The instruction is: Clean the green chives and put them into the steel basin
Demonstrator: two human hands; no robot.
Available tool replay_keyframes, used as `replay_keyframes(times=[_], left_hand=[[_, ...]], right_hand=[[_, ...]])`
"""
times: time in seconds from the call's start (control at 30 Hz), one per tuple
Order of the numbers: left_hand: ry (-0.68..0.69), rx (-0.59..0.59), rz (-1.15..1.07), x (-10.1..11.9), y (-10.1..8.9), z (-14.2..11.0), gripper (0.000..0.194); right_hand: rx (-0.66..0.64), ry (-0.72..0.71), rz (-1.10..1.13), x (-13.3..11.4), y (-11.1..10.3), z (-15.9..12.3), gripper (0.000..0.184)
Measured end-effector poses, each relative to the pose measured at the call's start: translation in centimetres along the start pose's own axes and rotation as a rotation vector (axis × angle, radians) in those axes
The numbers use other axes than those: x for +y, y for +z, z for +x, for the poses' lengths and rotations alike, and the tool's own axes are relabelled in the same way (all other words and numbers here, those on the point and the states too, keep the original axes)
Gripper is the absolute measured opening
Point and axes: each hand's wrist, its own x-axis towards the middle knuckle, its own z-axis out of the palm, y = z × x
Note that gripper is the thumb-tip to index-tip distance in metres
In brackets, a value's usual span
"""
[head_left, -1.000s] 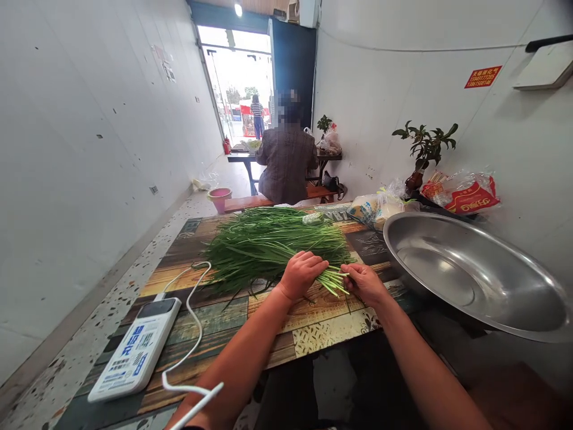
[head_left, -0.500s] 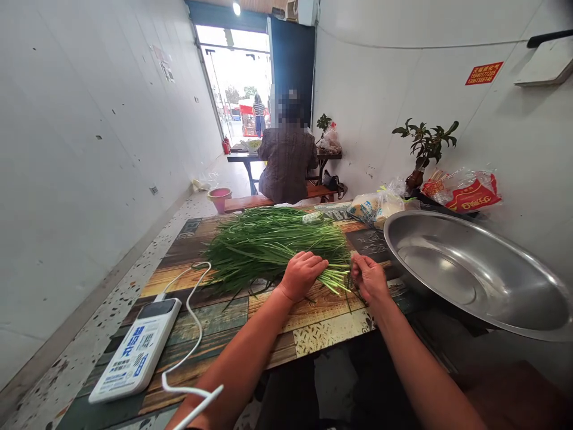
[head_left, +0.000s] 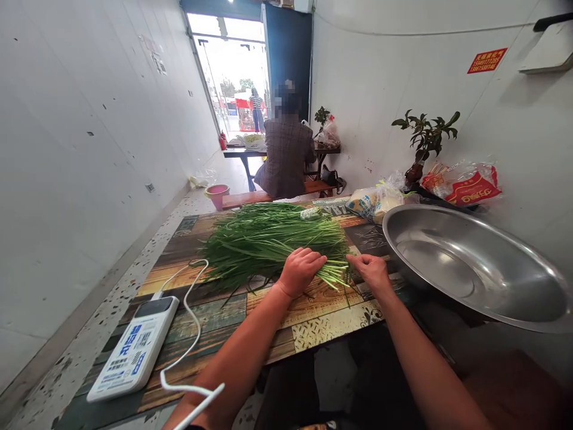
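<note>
A big bunch of green chives (head_left: 264, 239) lies across the patterned table (head_left: 322, 322), cut ends pointing right. My left hand (head_left: 301, 270) is curled over the stalks near their cut ends and presses them down. My right hand (head_left: 371, 272) is closed in a pinch at the pale cut ends of the chives, just right of the left hand.
A large steel basin (head_left: 470, 269) sits at the right. A white power bank (head_left: 134, 349) with a white cable (head_left: 192, 334) lies at the left front. Plastic bags (head_left: 465, 185) and a potted plant (head_left: 425, 140) stand by the right wall. A person (head_left: 286, 152) sits on a bench ahead, back turned.
My right hand has shifted slightly up and right along the cut ends, its fingers still pinched. The left hand stays on the stalks. The view has tilted a little.
</note>
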Motion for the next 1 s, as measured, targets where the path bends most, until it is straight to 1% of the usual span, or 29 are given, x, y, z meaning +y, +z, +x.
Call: replay_keyframes(times=[0.03,0.07,0.17,0.2,0.23,0.3,0.4,0.5,0.57,0.63,0.67,0.73,0.8,0.83,0.9,1.0], left_hand=[[0.005,0.001,-0.007,0.0,0.0,0.0,0.029],[0.012,-0.001,-0.016,0.1,0.0,0.0,0.029],[0.036,-0.024,-0.043,0.2,0.1,0.1,0.031],[0.040,-0.029,-0.049,0.2,0.1,0.1,0.031],[0.041,-0.029,-0.055,0.2,0.0,0.1,0.032],[0.040,-0.021,-0.061,0.1,-0.2,0.2,0.031],[0.045,-0.004,-0.057,-0.1,-0.5,0.4,0.030],[0.047,0.006,-0.050,-0.2,-0.6,0.4,0.029],[0.032,0.014,-0.046,-0.2,-0.6,0.3,0.029],[0.008,0.026,-0.047,-0.3,-0.6,0.2,0.028],[-0.001,0.031,-0.054,-0.3,-0.6,0.1,0.027],[-0.002,0.026,-0.077,-0.4,-0.5,0.1,0.026],[0.015,-0.006,-0.092,-0.4,-0.3,0.1,0.026],[0.023,-0.030,-0.096,-0.4,-0.2,0.1,0.027],[0.035,-0.083,-0.094,-0.3,0.1,0.1,0.027],[0.029,-0.127,-0.084,-0.3,0.3,0.1,0.026]], right_hand=[[-0.012,0.003,0.024,-0.2,0.0,0.0,0.046],[-0.058,0.004,0.067,-0.5,0.1,0.0,0.046],[-0.339,0.004,0.147,-1.6,0.5,-0.2,0.045],[-0.414,-0.003,0.135,-1.9,0.7,-0.3,0.045],[-0.457,-0.012,0.116,-2.2,0.9,-0.5,0.047],[-0.461,-0.010,0.115,-2.5,1.2,-0.7,0.051],[-0.441,0.092,0.240,-2.2,1.4,-0.8,0.051],[-0.455,0.167,0.338,-1.5,1.4,-0.8,0.049],[-0.489,0.159,0.341,-1.2,1.2,-0.9,0.043],[-0.512,0.080,0.283,-1.1,0.8,-1.1,0.036],[-0.505,0.007,0.224,-1.2,0.6,-1.1,0.033],[-0.466,-0.186,0.043,-1.5,0.3,-1.2,0.025],[-0.401,-0.373,-0.183,-1.7,0.1,-1.2,0.018],[-0.356,-0.435,-0.285,-1.8,0.1,-1.2,0.017],[-0.236,-0.479,-0.430,-1.7,0.3,-1.1,0.016],[-0.065,-0.430,-0.520,-1.0,0.6,-0.9,0.018]])
